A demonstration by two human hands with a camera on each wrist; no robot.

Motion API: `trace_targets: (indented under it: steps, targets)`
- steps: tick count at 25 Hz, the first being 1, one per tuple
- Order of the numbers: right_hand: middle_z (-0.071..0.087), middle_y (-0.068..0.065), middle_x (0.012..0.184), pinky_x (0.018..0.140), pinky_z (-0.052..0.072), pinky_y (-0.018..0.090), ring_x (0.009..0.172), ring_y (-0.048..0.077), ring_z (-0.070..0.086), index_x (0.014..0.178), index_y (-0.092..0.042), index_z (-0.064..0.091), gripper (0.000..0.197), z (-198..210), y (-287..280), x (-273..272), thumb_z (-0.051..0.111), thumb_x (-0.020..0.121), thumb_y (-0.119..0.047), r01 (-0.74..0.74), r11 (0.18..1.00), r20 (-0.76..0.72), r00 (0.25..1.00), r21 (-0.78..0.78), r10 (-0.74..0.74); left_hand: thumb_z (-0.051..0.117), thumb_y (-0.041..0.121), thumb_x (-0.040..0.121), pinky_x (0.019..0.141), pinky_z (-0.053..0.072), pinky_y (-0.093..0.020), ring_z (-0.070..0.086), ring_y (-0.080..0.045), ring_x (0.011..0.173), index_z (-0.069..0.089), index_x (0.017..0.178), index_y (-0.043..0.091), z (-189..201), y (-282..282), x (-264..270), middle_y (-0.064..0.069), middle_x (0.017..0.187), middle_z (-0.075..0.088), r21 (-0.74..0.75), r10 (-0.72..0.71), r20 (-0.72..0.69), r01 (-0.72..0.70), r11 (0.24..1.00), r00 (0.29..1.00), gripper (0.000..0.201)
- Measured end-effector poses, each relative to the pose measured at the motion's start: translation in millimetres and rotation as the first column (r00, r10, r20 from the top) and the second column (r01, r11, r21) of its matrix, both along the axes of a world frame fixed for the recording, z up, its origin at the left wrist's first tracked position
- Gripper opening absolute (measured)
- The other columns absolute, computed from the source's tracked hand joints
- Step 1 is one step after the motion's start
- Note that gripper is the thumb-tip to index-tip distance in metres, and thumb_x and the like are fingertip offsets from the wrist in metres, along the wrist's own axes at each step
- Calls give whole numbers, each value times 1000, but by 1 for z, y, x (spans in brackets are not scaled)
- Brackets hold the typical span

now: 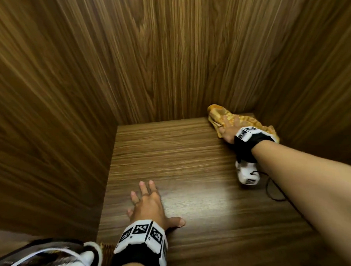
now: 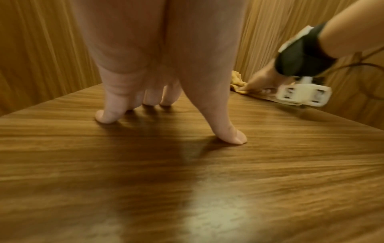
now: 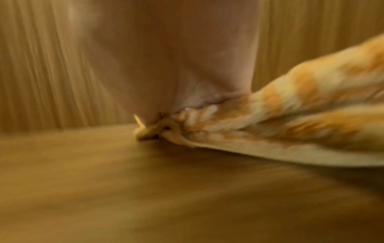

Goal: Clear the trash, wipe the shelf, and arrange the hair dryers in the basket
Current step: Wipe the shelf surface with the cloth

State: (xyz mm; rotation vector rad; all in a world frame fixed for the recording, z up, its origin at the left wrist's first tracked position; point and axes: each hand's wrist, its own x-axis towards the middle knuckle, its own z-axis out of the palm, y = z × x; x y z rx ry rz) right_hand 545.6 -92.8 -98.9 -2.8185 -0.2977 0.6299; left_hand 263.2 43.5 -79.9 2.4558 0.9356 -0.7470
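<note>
**Wiping the back corner, left hand braced on the shelf**

Looking down through the head camera, I see my right hand [image 1: 227, 131] pressed onto an orange-and-cream cloth [image 1: 232, 118] at the far right corner of the wooden shelf [image 1: 171, 162]. The cloth bunches ahead of and beneath the fingers, and part of it trails back past the wrist on the outer side. From the right wrist view the cloth [image 3: 290, 115] is gathered up against the underside of the hand, with folds fanning out to the right; the picture is blurred, so I can say the hand bears on the cloth and some of it is caught under the hand, but I cannot tell how far the fingers curl round it.

My left hand [image 1: 148, 205] sits nearer to me, well apart from the cloth. Its fingers are spread wide and straight, holding nothing, the thumb out to the right. In the left wrist view the fingertips [image 2: 104, 117] and the thumb tip touch the shelf surface while the palm stays raised.

Behind the left wrist, off the shelf's near left corner, a white hair dryer [image 1: 83, 259] with its white cord shows at the bottom edge of the head view, beside something woven that I cannot make out clearly.
</note>
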Motion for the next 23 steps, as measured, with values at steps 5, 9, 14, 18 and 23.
trace_targets:
  steps: [5,9,14,18,23]
  targets:
    - [27,14,155,107,25,40,143,31,26,148,-10,26,57,16,92,-79,37,99,-37,-441,894,-57,893,79,446,77,62,54,116,21,-55,-4,-40,145,-11,149,16,-7,2,1,-10,159,-13,13,-4,17,4,1000,1000,137]
    - [15,8,160,117,16,51,144,35,20,149,-38,13,65,-5,62,-22,22,89,-63,-549,834,119,826,-51,551,77,65,50,116,20,-53,-4,-40,145,-10,149,18,-14,6,0,-9,159,-13,-12,14,38,-14,1000,999,140]
    - [6,-2,160,118,9,51,146,33,13,148,-46,1,66,-1,-34,35,16,87,-69,-188,974,88,976,-126,199,78,64,51,116,19,-54,-6,-39,145,-10,149,19,-12,4,-2,-7,159,-14,3,18,62,-19,1000,998,139]
    - [-6,9,161,118,6,54,146,41,-2,150,-37,1,66,-18,31,-1,16,90,-60,-244,965,49,967,-93,249,79,60,55,114,19,-57,-5,-36,146,-10,149,17,-4,-1,-3,-6,159,-14,39,13,45,-14,999,999,137]
    - [-7,2,162,115,0,57,147,35,-8,150,-40,2,59,-11,168,-90,28,97,-50,-640,765,20,766,-71,642,80,58,55,114,17,-55,-7,-33,146,-11,149,16,-6,-2,-3,-4,159,-15,28,34,42,-35,999,999,138]
